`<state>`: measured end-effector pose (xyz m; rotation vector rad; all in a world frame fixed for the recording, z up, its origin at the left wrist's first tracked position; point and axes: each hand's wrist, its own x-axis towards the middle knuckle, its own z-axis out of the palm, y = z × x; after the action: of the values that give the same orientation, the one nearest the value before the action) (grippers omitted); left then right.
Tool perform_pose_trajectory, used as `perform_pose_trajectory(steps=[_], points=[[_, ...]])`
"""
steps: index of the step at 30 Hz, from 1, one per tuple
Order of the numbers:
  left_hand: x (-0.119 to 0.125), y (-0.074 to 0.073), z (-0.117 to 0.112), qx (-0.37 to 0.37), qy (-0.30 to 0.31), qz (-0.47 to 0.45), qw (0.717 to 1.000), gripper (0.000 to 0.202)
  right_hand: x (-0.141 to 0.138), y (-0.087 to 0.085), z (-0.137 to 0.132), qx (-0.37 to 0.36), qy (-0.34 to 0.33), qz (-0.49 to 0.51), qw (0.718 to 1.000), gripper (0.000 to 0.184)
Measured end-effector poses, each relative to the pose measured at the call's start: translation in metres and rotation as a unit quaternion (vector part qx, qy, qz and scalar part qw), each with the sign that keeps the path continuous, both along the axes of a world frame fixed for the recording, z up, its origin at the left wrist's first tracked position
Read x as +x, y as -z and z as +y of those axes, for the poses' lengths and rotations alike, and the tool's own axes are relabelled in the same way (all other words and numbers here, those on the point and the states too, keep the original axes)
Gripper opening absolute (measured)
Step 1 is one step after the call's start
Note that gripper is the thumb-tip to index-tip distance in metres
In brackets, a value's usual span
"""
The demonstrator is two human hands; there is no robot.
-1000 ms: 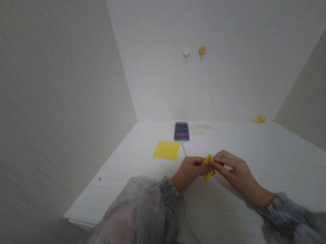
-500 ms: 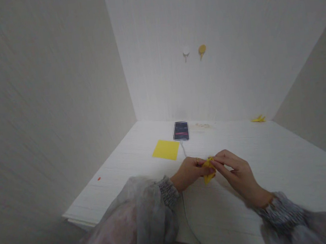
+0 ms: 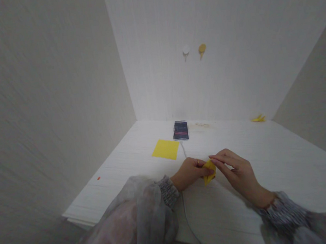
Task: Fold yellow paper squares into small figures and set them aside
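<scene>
A small piece of folded yellow paper (image 3: 209, 175) is held up over the white table. My left hand (image 3: 190, 173), with a ring on one finger, pinches it between thumb and fingers from the left. At the paper's upper right edge, the thumb and fingertips of my right hand (image 3: 239, 176) are pinched together on it. Part of the paper is hidden by the left thumb. Beyond my left hand, a flat sheet of yellow paper (image 3: 166, 149) lies on the table.
A phone (image 3: 180, 131), blurred out, lies near the back wall with a white cable (image 3: 187, 218) running toward me. A folded yellow paper shape (image 3: 258, 118) rests at the back right corner. A small orange bit (image 3: 98, 178) is near the left edge. Two hooks (image 3: 202, 49) hang on the wall.
The upper part of the folded paper has shifted slightly under my right fingertips, and its top now looks flatter. My hands have barely moved.
</scene>
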<state>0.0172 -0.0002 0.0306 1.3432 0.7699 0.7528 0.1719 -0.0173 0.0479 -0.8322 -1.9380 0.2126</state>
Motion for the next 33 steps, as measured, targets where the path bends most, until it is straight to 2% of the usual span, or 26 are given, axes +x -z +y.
perform_pose_trajectory(steps=[7, 14, 21, 27, 33], points=[[-0.001, 0.002, 0.002, 0.039, -0.004, 0.036, 0.999, 0.026, -0.002, -0.004, -0.004, -0.026, 0.027, 0.006, 0.999, 0.013], [-0.003, 0.003, 0.006, 0.112, -0.013, 0.098, 0.989, 0.025, 0.000, -0.002, 0.000, -0.094, -0.016, 0.021, 0.995, 0.012], [-0.003, 0.005, 0.006, 0.073, -0.006, 0.099, 0.992, 0.026, 0.001, -0.002, 0.002, -0.115, -0.036, 0.065, 0.991, 0.013], [-0.004, 0.006, 0.005, 0.076, -0.004, 0.099, 0.992, 0.026, 0.003, 0.000, 0.006, -0.121, -0.082, 0.054, 0.988, 0.012], [-0.004, 0.005, 0.006, 0.091, -0.007, 0.121, 0.988, 0.026, 0.003, -0.001, 0.006, -0.110, -0.055, 0.001, 0.992, 0.015]])
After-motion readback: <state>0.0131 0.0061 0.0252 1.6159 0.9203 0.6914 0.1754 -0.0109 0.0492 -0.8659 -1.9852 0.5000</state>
